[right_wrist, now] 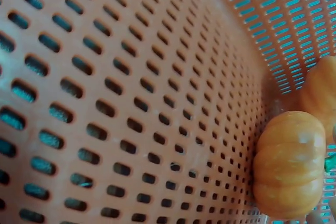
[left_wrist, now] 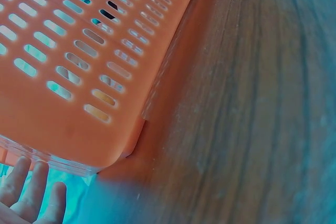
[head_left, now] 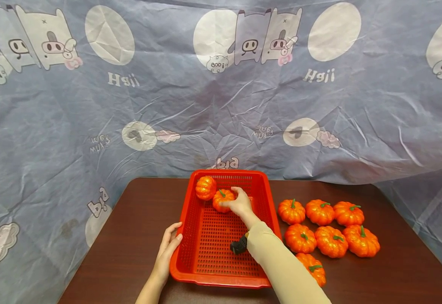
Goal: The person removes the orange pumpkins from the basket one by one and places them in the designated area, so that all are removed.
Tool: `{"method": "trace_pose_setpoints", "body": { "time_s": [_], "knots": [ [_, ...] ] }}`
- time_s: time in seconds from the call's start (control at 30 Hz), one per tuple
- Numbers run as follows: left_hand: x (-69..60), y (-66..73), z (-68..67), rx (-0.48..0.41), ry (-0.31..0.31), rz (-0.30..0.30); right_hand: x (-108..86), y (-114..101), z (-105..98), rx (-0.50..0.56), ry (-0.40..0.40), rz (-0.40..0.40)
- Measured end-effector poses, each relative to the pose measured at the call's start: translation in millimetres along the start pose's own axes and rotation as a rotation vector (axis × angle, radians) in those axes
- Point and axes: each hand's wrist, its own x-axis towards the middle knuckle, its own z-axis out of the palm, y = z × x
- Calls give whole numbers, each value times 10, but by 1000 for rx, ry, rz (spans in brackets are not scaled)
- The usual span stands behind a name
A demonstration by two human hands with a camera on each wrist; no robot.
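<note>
A red perforated plastic basket (head_left: 221, 279) stands on the table. Inside at the far left lies one small orange pumpkin (head_left: 206, 188); a second pumpkin (head_left: 223, 200) with a green stem sits beside it on the basket's floor. My right hand (head_left: 239, 204) reaches in and holds this second pumpkin, thumb on the near side and fingers on the far side. In the right wrist view the same pumpkin (right_wrist: 290, 166) shows, most of the hand being out of frame. My left hand (head_left: 165, 251) touches the basket's left rim; its fingers (left_wrist: 38, 184) look fairly straight in the left wrist view.
Several more orange pumpkins (head_left: 331, 241) stand in rows on the brown table (head_left: 137, 236), right of the basket. One pumpkin (head_left: 312, 268) is partly hidden by the right sleeve (head_left: 277, 261). A grey-blue printed cloth (head_left: 190, 101) hangs behind the table.
</note>
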Motion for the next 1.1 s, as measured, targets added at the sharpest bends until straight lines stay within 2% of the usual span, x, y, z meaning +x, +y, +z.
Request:
{"method": "trace_pose_setpoints", "body": {
  "time_s": [0.2,0.37,0.6,0.83,1.1],
  "knots": [
    [-3,-2,6,0,0,2,5,27,24,-24,0,32],
    [-5,6,12,-9,-1,1,-11,16,22,-45,23,23],
    [-10,16,12,-2,2,9,-13,38,9,-144,31,35],
    [-8,29,17,-3,4,4,-25,44,-9,-180,16,42],
    [-10,29,18,2,12,2,-52,21,-24,-228,-53,52]
  ]
}}
